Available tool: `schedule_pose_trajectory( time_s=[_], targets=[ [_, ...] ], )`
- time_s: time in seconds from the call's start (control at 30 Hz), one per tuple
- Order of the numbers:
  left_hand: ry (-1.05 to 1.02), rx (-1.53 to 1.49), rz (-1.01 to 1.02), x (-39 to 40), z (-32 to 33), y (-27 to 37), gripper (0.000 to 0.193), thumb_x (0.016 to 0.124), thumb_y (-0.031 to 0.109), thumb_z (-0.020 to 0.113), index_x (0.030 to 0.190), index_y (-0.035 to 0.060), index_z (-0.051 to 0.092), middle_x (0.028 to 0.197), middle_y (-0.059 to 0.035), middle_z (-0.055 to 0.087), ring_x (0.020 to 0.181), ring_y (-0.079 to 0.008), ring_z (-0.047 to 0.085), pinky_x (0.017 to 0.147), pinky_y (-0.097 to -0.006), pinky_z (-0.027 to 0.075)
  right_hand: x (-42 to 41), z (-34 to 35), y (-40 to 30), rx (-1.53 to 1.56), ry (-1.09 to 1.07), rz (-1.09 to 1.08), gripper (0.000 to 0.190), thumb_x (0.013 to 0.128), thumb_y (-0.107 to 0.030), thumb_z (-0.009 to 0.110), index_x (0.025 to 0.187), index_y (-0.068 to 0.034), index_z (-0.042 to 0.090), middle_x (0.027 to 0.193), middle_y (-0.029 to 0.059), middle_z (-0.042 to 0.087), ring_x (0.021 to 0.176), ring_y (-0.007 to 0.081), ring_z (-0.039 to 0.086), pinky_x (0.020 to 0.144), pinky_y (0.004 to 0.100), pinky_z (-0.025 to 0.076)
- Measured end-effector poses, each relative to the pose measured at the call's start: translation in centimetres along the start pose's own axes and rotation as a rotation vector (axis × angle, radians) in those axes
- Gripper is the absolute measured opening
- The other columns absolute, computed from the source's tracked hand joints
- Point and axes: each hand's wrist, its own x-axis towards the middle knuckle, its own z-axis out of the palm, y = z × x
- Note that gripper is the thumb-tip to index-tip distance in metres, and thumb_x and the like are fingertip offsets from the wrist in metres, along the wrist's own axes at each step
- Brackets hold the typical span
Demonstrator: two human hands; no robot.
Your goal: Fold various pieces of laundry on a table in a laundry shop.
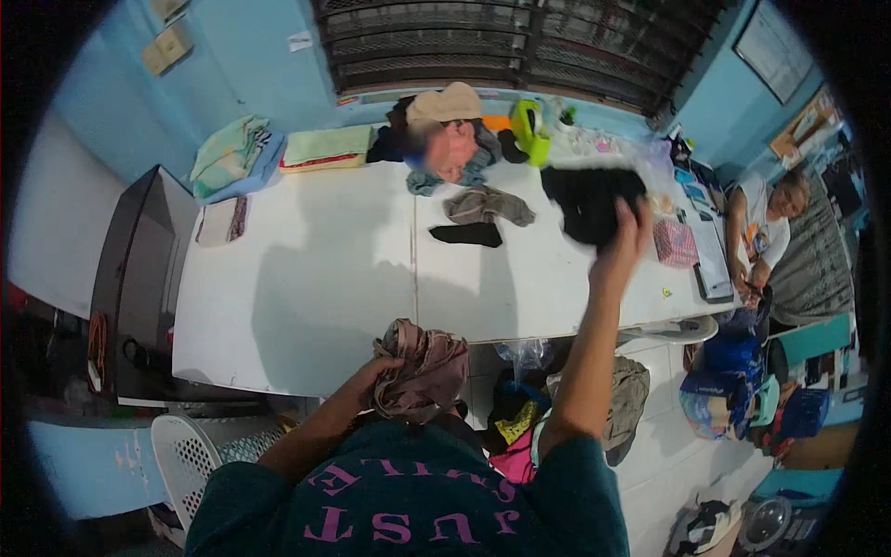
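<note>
My left hand [379, 376] grips a bunched mauve-brown garment [426, 372] in front of my body, just off the near edge of the white table [334, 278]. My right hand [626, 233] is stretched out over the table's right part, against the right side of a black cloth garment [592, 198]. Blur over that hand and cloth hides whether the fingers grip it. Left of the black garment lie a crumpled grey-brown cloth piece [487, 207] and a flat black cloth piece [466, 234].
Along the wall sit folded towels [326, 147], a clothes heap [452, 150] and a lime-green item [531, 132]. A small folded cloth [221, 221] lies at left. A person [762, 216] sits at the right end beside a clipboard [713, 261]. Below are a white plastic chair [184, 452] and loose clothes [515, 445].
</note>
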Motion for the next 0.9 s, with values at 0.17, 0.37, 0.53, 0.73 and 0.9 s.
schedule_pose_trajectory(
  time_s=[0.17,0.37,0.53,0.73,0.9],
  targets=[
    [0.059,-0.042,0.206,-1.4,-4.7,3.5,0.039,0.079,0.025,0.049,0.110,0.0014,0.047,0.107,-0.0148,0.052,0.095,-0.0251,0.053,0.081,-0.0382,0.045,1.7,12.6,3.4,-0.404,-0.478,-0.048,0.044,0.082,-0.026,0.049,0.115,0.002,0.040,0.116,0.0154,0.043,0.104,0.0223,0.043,0.089,0.0287,0.031],
    [-0.257,-0.248,0.448,-2.6,-7.9,9.4,0.058,0.080,0.046,0.043,0.119,0.0030,0.038,0.114,-0.0130,0.047,0.102,-0.0260,0.047,0.089,-0.0395,0.038,-12.6,13.8,8.5,-0.418,-0.961,0.605,0.050,0.081,-0.043,0.044,0.111,-0.003,0.045,0.101,0.0070,0.050,0.095,0.0163,0.045,0.080,0.0288,0.036],
    [-0.394,-0.267,0.394,-3.6,-9.3,13.8,0.065,0.082,0.056,0.031,0.121,0.0042,0.035,0.118,-0.0101,0.044,0.107,-0.0238,0.044,0.092,-0.0373,0.034,-22.6,13.4,10.1,0.147,-0.707,1.314,0.049,0.079,-0.038,0.053,0.113,-0.005,0.043,0.108,0.0084,0.050,0.101,0.0205,0.046,0.081,0.0390,0.040],
    [0.014,0.334,0.583,-1.9,-12.4,18.0,0.035,0.084,0.031,0.047,0.112,0.0106,0.040,0.101,-0.0051,0.048,0.090,-0.0155,0.049,0.079,-0.0301,0.041,-19.6,13.1,12.9,0.107,-0.278,0.758,0.011,0.079,-0.019,0.053,0.085,-0.010,0.051,0.078,0.0005,0.054,0.077,0.0122,0.053,0.070,0.0268,0.043],
    [0.109,0.609,0.915,-2.5,-15.9,21.4,0.037,0.073,0.002,0.053,0.109,0.0083,0.042,0.092,-0.0031,0.046,0.080,-0.0121,0.048,0.071,-0.0263,0.043,-13.8,11.6,10.5,0.446,-0.200,0.554,0.011,0.083,-0.019,0.049,0.084,-0.008,0.051,0.081,0.0031,0.055,0.074,0.0133,0.052,0.067,0.0278,0.043]
  ],
)
